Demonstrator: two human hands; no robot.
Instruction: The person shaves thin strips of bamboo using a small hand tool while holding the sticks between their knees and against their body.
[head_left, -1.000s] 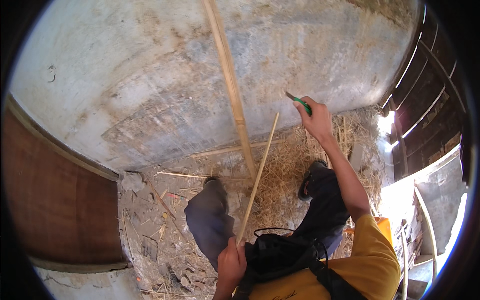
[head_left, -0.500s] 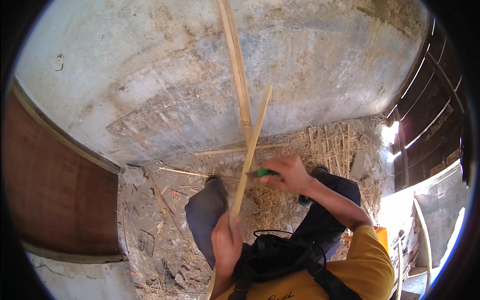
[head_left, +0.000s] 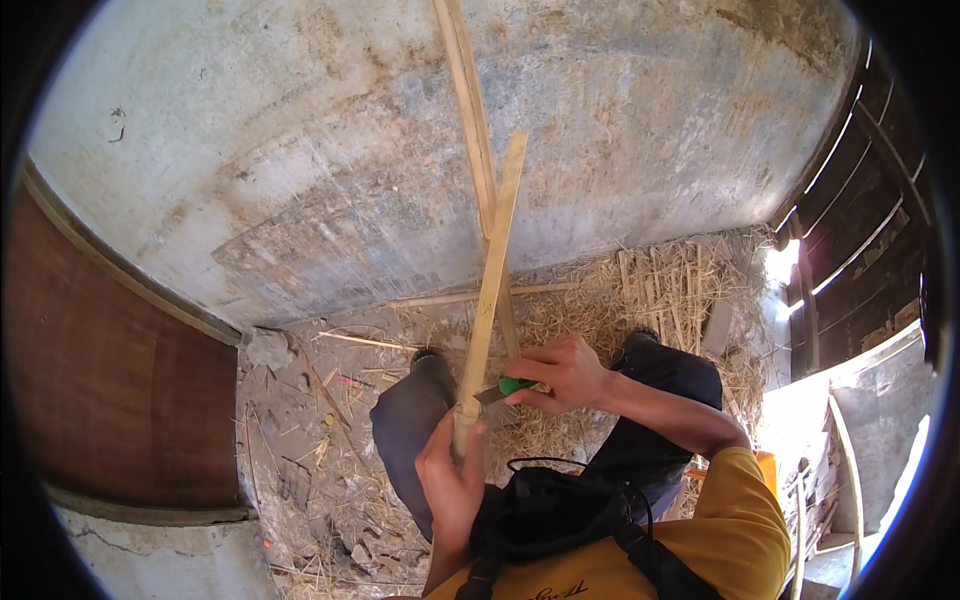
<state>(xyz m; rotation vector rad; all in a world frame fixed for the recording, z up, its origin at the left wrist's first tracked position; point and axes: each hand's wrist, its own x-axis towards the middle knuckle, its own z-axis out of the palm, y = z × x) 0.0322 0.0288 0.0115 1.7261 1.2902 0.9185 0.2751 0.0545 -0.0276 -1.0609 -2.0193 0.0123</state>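
Observation:
A long pale bamboo strip [head_left: 492,285] slants up and away from me, its far end in front of the wall. My left hand [head_left: 451,472] is closed around its near end, just below a joint in the bamboo. In my right hand [head_left: 565,375] is a knife [head_left: 513,386] with a green handle, gripped between thumb and fingers. The short blade points left and meets the strip's right edge a little above my left hand. Part of the handle is hidden inside my fingers.
Another bamboo pole [head_left: 468,110] leans against the stained concrete wall [head_left: 330,170]. Straw and shavings [head_left: 660,285] litter the ground, with thin sticks at the left. A brown wooden panel [head_left: 120,360] stands at far left. My knees are spread either side of a black bag [head_left: 550,510].
My right hand has drawn the knife down along the strip toward my left hand. The strip has turned, showing a broader face, and its far end has shifted up and left.

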